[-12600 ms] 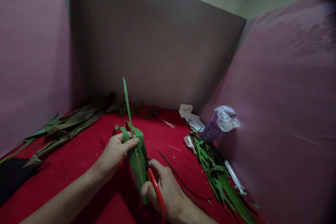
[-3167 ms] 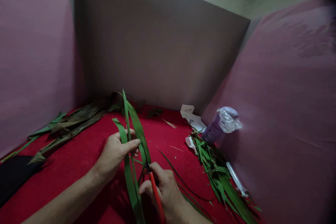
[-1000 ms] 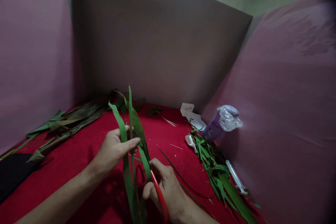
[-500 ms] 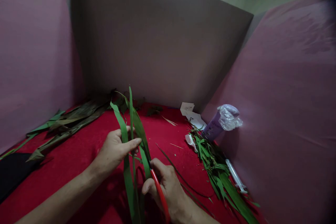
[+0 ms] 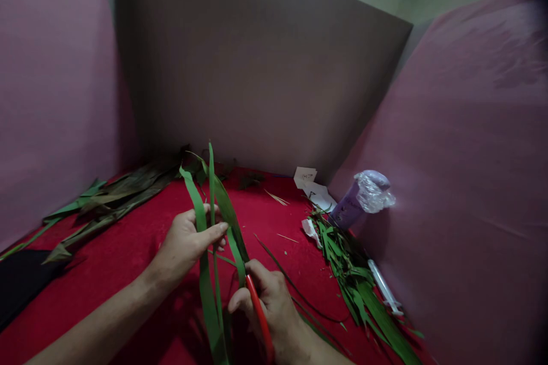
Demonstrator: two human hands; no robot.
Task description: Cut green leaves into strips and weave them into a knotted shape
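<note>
My left hand [image 5: 184, 242] pinches a long green leaf [image 5: 204, 285] between thumb and fingers, holding its strips upright over the red cloth [image 5: 128, 262]. Close below and to the right, my right hand [image 5: 268, 308] is closed round red-handled scissors [image 5: 258, 316]. The blades meet the leaf's right strip just above my knuckles. The leaf is split lengthwise into narrow strips that fan out above my left hand.
Dark dried leaves [image 5: 111, 199] lie at the back left. A heap of cut green strips [image 5: 359, 291] sits at the right beside a purple bottle wrapped in plastic [image 5: 357, 199], paper scraps [image 5: 312, 188] and a syringe [image 5: 383, 288]. Pink walls close in on both sides.
Both hands have stayed nearly in place. The scissors have crept slightly up along the leaf's right strip, and the strips have shifted a little.
</note>
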